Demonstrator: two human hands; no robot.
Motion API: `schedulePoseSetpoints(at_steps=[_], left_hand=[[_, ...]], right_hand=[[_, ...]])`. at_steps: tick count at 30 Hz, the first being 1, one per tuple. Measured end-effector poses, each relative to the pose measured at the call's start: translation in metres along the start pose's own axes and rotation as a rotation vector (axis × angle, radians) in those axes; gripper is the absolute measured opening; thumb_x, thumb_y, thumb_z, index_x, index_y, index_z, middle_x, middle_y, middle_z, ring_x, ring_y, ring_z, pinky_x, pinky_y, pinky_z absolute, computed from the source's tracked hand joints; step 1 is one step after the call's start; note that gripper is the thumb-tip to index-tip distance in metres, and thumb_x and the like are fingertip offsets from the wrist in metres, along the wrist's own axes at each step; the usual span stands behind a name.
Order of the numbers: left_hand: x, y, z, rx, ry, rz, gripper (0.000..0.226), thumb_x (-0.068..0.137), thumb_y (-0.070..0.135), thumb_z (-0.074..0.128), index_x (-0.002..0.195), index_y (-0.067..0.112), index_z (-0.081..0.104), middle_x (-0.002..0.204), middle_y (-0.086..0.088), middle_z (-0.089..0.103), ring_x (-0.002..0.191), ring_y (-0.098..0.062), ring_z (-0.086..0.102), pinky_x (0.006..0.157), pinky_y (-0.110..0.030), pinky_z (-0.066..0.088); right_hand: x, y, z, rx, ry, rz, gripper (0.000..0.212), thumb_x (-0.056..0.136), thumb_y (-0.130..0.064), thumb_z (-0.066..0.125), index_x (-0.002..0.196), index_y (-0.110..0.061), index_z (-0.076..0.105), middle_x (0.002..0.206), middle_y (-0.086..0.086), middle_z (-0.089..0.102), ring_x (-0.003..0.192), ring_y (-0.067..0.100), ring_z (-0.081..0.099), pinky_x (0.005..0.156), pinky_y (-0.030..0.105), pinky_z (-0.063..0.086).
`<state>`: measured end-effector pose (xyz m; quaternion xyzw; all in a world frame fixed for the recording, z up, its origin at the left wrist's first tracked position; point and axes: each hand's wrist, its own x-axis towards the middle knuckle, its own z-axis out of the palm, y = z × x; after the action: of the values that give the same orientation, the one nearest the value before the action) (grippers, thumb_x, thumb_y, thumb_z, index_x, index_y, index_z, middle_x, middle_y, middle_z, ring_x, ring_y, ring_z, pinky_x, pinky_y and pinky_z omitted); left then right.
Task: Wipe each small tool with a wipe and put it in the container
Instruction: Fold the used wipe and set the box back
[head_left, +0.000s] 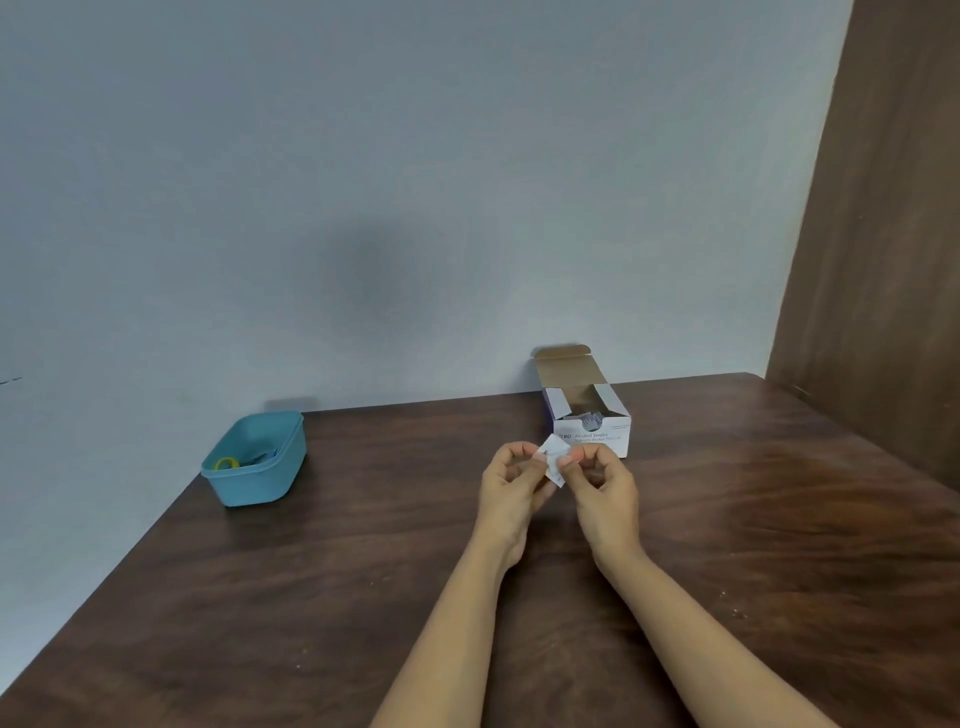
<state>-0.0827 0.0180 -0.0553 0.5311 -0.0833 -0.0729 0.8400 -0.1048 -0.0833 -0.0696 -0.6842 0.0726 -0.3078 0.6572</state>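
A small white wipe packet (554, 456) is held above the table between both hands. My left hand (511, 480) pinches its left edge and my right hand (602, 483) pinches its right side. Just behind them stands an open white box of alcohol swabs (592, 421), its lid flap raised. At the far left sits a blue plastic container (254, 457) with small tools inside, among them something with a yellow ring (227, 462).
The dark wooden table (363, 571) runs to a grey wall at the back. A brown wooden panel (883, 234) rises along the right side. The table's left edge runs diagonally past the blue container.
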Motion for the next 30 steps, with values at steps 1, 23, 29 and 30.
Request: schedulePoseSetpoints(at_steps=[1,23,29,30], left_hand=[[-0.001,0.0,0.001,-0.011,-0.018,-0.024,0.012,0.092,-0.003,0.054,0.091,0.008,0.056,0.087,-0.011,0.069,0.088,-0.019,0.067,0.083,-0.03,0.057],[-0.013,0.008,0.006,0.001,0.008,-0.032,0.018,0.087,0.0,0.063,0.105,0.003,0.061,0.096,-0.018,0.072,0.088,-0.025,0.072,0.074,-0.029,0.06],[-0.013,0.007,0.006,0.077,0.04,0.03,0.016,0.088,-0.006,0.06,0.099,0.005,0.063,0.083,-0.017,0.072,0.075,-0.022,0.072,0.073,-0.03,0.06],[-0.014,0.007,0.006,0.085,0.031,0.041,0.017,0.088,-0.006,0.059,0.1,0.005,0.064,0.083,-0.017,0.072,0.076,-0.023,0.072,0.073,-0.031,0.06]], right_hand=[[0.0,0.0,-0.001,0.004,0.022,0.002,0.008,0.086,-0.014,0.068,0.08,-0.016,0.063,0.085,0.001,0.069,0.084,0.021,0.065,0.076,0.031,0.052],[0.001,-0.006,-0.004,0.26,-0.027,0.191,0.026,0.082,0.001,0.07,0.099,-0.016,0.06,0.089,0.005,0.069,0.086,0.016,0.066,0.074,0.023,0.053],[0.003,-0.01,-0.008,0.368,-0.118,0.224,0.027,0.085,0.008,0.061,0.097,-0.014,0.071,0.083,0.005,0.07,0.086,0.017,0.068,0.081,0.028,0.053],[0.003,-0.01,-0.009,0.367,-0.121,0.228,0.025,0.085,0.008,0.06,0.094,-0.013,0.071,0.082,0.005,0.069,0.085,0.017,0.067,0.078,0.028,0.053]])
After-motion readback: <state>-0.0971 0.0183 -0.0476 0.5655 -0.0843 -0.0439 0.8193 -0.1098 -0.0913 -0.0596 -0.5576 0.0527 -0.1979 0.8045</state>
